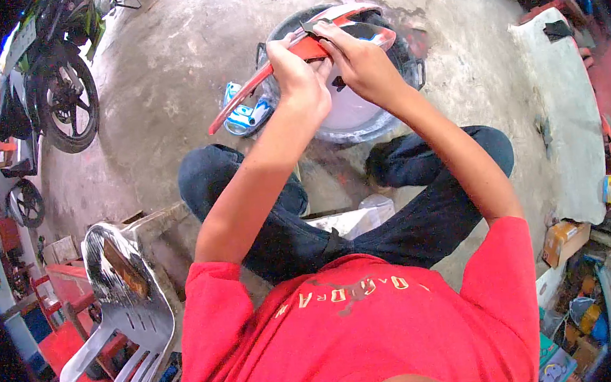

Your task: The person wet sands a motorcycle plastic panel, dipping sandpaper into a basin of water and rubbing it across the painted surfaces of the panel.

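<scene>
A long red, white and black motorcycle fairing panel (309, 48) is tilted over a round basin (360, 135). My left hand (298, 77) is closed around the panel near its middle, and the narrow end points down to the left. The fingers of my right hand (362, 66) press a small dark sheet (313, 27), which looks like sandpaper, against the panel's upper surface. Whitish water (346, 109) lies in the basin below. Part of the panel is hidden behind my fingers.
A blue and white clog (246, 118) lies left of the basin. To the left are a worn plastic chair (139, 312) and a motorcycle wheel (67, 98). A pale slab (565, 120) stretches along the right, near a cardboard box (566, 241). Concrete floor (146, 81) surrounds the basin.
</scene>
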Tool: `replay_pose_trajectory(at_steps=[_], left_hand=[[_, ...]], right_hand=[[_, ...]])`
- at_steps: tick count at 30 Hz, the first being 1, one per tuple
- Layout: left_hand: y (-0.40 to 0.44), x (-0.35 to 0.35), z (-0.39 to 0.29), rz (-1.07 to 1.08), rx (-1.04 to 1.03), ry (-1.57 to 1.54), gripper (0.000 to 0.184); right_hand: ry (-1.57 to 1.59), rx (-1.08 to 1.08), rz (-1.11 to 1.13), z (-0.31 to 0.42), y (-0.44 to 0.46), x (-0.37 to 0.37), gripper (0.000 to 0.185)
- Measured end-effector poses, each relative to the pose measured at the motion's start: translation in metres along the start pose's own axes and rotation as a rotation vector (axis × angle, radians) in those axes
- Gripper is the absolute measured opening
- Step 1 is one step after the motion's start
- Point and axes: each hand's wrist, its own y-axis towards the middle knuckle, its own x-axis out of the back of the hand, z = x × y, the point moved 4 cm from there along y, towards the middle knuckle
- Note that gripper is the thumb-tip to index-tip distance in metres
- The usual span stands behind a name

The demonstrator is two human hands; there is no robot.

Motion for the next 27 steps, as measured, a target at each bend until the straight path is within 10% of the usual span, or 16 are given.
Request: replay_pose_trajectory(at_steps=[17,21,27], left_hand=[[-0.048,0.014,0.032,-0.002,-0.049,0.027,0.057],[-0.037,0.034,0.033,0.055,-0.085,0.051,0.059],[-0.045,0.038,0.029,-0.015,0.013,-0.012,0.059]], right_hand=[[0.127,-0.042,0.087,0.012,-0.049,0.020,0.043],[-0.072,0.251,0.105,0.018,-0.072,0.013,0.060],[0.042,-0.103,-0.030,-0.031,-0.058,-0.008,0.044]])
